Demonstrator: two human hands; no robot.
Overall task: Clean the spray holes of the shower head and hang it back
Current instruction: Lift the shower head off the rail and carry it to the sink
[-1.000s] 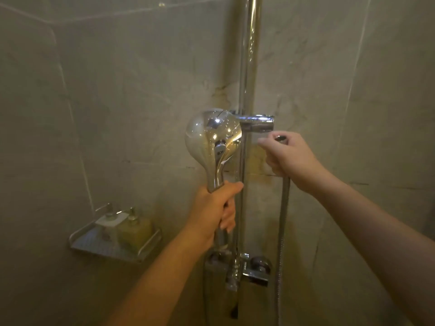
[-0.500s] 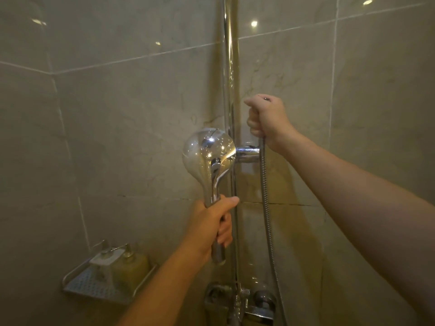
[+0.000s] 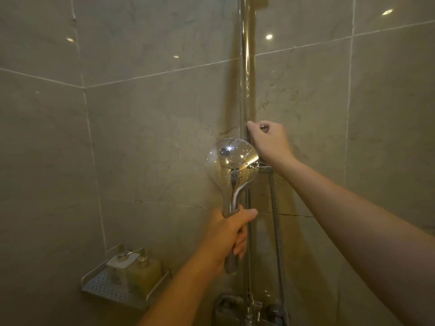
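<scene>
the left hand (image 3: 226,236) grips the handle of the shower head (image 3: 231,161), held upright beside the rail (image 3: 246,67), chrome back to the camera. the right hand (image 3: 268,140) is curled, seemingly round the hose (image 3: 276,227) end, just above the bracket (image 3: 266,170).

The round mirror-chrome shower head (image 3: 231,161) I hold gleams smooth. Beside it, the polished chrome riser pipe (image 3: 247,67) shines; the ribbed metal hose (image 3: 276,220) looks duller. Behind it, glossy beige marble-look tiles (image 3: 153,125); lower left, a perforated matt metal shelf (image 3: 110,288).
</scene>
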